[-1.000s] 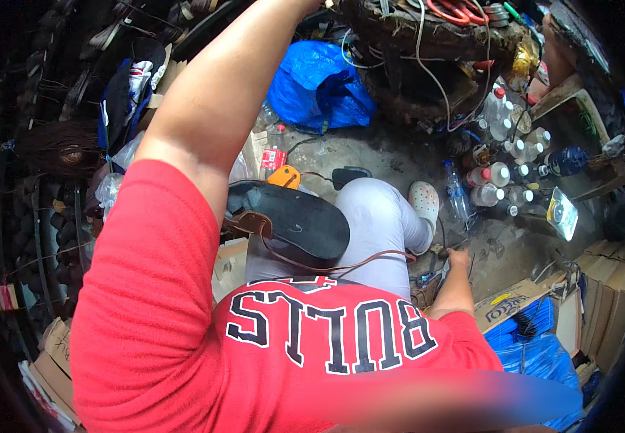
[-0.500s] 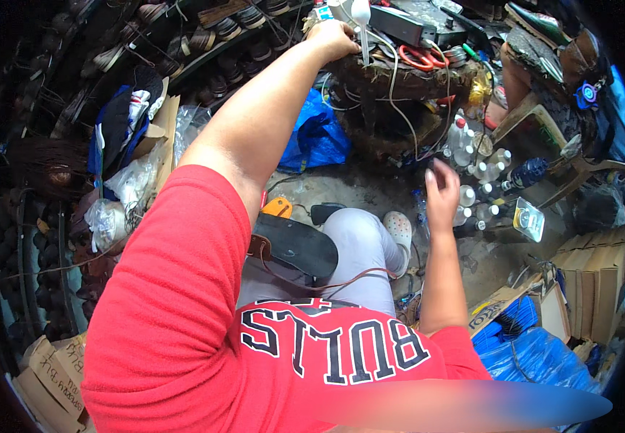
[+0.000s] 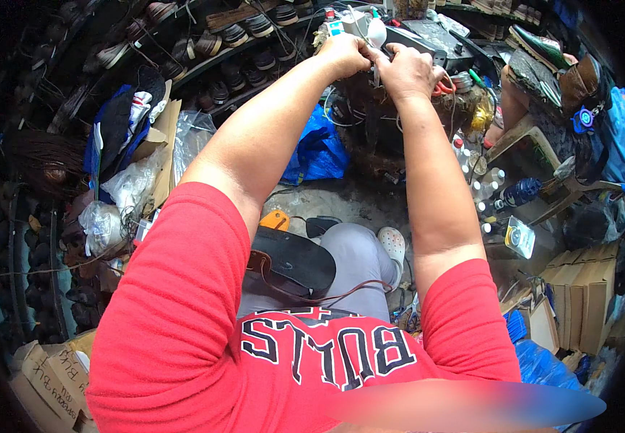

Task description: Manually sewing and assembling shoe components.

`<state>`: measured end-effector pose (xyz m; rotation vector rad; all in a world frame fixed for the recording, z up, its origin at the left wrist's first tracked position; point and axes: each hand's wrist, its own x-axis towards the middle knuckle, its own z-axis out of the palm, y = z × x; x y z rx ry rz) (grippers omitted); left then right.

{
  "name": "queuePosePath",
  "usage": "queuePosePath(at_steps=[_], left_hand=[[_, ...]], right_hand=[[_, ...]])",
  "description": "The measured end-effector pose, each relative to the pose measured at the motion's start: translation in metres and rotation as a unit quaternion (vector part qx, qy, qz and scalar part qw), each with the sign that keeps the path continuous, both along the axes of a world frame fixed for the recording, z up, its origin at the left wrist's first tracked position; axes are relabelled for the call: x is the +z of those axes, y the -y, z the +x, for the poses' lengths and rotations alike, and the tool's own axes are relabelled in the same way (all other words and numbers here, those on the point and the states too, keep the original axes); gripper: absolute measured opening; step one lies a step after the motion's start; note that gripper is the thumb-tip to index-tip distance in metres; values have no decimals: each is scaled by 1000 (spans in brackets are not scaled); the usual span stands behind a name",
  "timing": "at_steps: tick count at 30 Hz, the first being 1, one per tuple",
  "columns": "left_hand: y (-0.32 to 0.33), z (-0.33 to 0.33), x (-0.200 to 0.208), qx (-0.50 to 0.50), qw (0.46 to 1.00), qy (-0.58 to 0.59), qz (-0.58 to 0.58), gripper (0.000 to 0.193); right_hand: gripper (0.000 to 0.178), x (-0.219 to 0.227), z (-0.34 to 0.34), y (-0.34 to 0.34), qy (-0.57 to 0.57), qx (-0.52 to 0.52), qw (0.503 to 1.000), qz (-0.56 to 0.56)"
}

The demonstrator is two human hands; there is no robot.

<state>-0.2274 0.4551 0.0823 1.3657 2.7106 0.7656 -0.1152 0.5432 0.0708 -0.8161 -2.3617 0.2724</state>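
Both my hands meet at the far edge of a cluttered worktop. My left hand [image 3: 345, 58] has its fingers closed in a pinch; what they hold is too small to make out. My right hand [image 3: 410, 71] is bent inward, its thumb against the left fingertips, and whatever it pinches is hidden. Just beyond the fingers stands a white rounded plastic thing [image 3: 376, 32]. Red-handled scissors [image 3: 442, 86] lie beside my right hand, partly covered by it. Across my lap rests a black rounded, flat-looking piece [image 3: 294, 263] with a brown strap [image 3: 276, 278].
Shoes [image 3: 236, 35] line racks at the far left. A blue plastic bag [image 3: 319, 148] lies below the worktop. Several bottles [image 3: 493, 184] and a wooden frame [image 3: 536, 137] stand to the right. Folded cardboard [image 3: 583, 289] and blue plastic sheeting [image 3: 547, 361] are at the near right.
My right hand has moved up from beside the bottles to the worktop and joined the left. The left hand has shifted slightly right and nearer. The lap piece stays in place.
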Motion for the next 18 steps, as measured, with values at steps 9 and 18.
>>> queuePosePath(at_steps=[9, 18], left_hand=[[9, 0, 7, -12, 999, -31, -7, 25], [44, 1, 51, -20, 990, -133, -45, 20]], right_hand=[[30, -10, -5, 2, -10, -35, 997, 65], [31, -7, -3, 2, 9, -31, 998, 54]])
